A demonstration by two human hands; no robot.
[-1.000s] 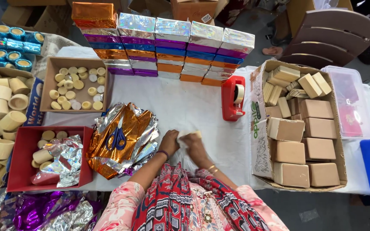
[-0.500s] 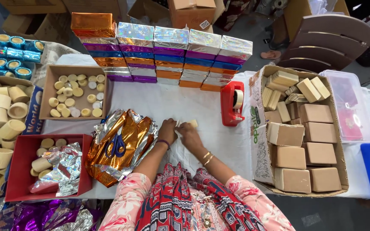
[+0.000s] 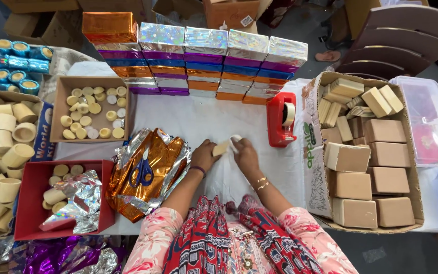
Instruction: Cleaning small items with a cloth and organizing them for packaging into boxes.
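Note:
Both hands meet over the white table cover [image 3: 214,114]. My left hand [image 3: 206,155] pinches a small tan flat piece [image 3: 221,148] at its near end. My right hand [image 3: 244,152] holds the other end, with a bit of white paper or tape [image 3: 235,138] at its fingertips. Left of the hands lies a crumpled orange and silver foil sheet [image 3: 166,157] with blue-handled scissors [image 3: 143,172] on top. A red tape dispenser [image 3: 281,119] stands just right of the hands.
Foil-wrapped boxes [image 3: 204,56] are stacked in rows at the back. A cardboard box of tan blocks [image 3: 368,152] sits at the right. At the left stand a box of small round discs [image 3: 92,109], a red tray with foil [image 3: 67,200] and several cream cylinders [image 3: 1,142].
The hands moved away from my body toward the table's middle and now hold the small tan piece up between them. The view has shifted slightly.

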